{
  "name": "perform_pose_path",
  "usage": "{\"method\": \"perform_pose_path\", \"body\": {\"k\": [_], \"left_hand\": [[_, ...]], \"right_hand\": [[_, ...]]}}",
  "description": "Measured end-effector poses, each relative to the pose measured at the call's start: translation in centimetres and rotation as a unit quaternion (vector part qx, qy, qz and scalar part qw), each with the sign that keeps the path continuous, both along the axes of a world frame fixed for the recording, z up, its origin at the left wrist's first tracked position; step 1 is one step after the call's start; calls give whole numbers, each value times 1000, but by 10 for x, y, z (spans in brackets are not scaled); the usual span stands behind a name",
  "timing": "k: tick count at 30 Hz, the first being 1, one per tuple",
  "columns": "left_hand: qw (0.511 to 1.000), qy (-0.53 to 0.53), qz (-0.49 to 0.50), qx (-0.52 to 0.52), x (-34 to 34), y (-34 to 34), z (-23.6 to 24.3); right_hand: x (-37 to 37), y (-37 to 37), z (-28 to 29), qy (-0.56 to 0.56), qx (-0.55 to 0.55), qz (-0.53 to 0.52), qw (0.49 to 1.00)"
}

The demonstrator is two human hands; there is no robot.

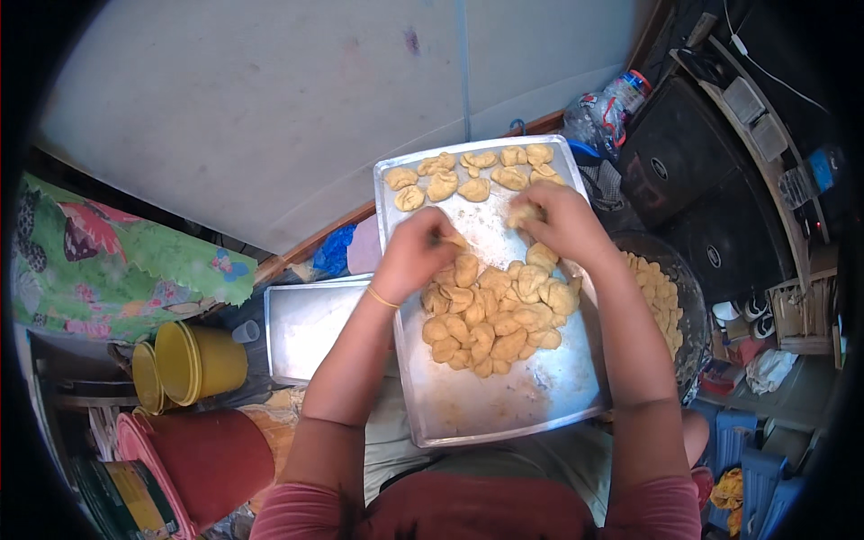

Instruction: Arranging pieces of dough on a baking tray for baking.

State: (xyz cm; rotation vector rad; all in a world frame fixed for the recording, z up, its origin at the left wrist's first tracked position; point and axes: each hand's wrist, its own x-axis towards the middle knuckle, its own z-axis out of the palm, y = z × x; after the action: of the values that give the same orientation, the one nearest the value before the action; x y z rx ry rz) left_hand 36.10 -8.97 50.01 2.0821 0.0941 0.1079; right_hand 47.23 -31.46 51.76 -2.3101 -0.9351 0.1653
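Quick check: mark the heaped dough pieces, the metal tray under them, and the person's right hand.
Heaped dough pieces (495,315): head view, middle of the heap.
Metal tray (490,410): head view, bare near floor.
Right hand (571,220): head view, back of the hand.

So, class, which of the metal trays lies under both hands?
The middle tray, bearing dough pieces: the left hand and right hand are over it. The left tray lies beside it, partly hidden behind the left forearm.
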Motion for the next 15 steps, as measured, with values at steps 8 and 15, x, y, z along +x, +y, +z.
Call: {"method": "perform_pose_path", "body": {"k": [8,15], "left_hand": [[952,-164,74,249,-1,40,-25],[925,-239,12,296,2,31,-20]], "right_hand": [[-16,91,-24,-34,80,77,993],[-30,78,-23,-18,32,58,998]]}}
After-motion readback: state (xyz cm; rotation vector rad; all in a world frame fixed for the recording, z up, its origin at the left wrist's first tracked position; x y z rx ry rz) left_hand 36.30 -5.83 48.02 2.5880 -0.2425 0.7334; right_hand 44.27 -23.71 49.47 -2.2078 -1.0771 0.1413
